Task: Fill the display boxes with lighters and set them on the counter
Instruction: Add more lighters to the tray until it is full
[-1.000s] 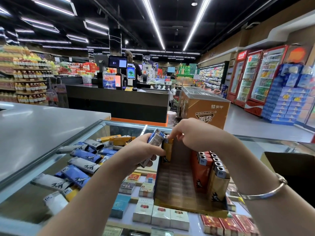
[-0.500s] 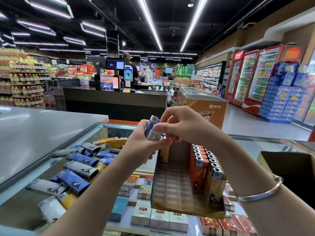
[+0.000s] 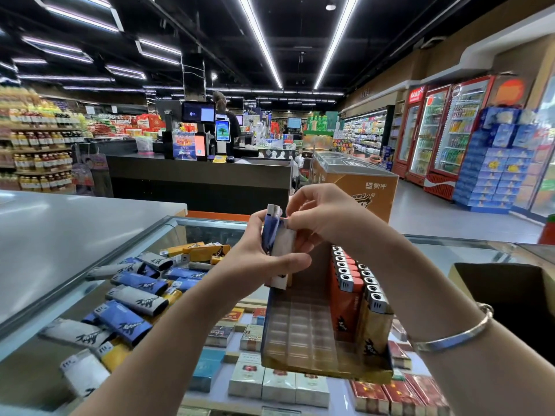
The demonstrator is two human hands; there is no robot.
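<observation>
Gripping lighters point(image 3: 277, 247), left hand point(image 3: 255, 259)

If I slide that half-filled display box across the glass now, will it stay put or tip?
The display box probably slides easily on the smooth glass counter. Its lighters stand only along the right side, so it may be right-heavy. The thin card walls likely flex.
</observation>
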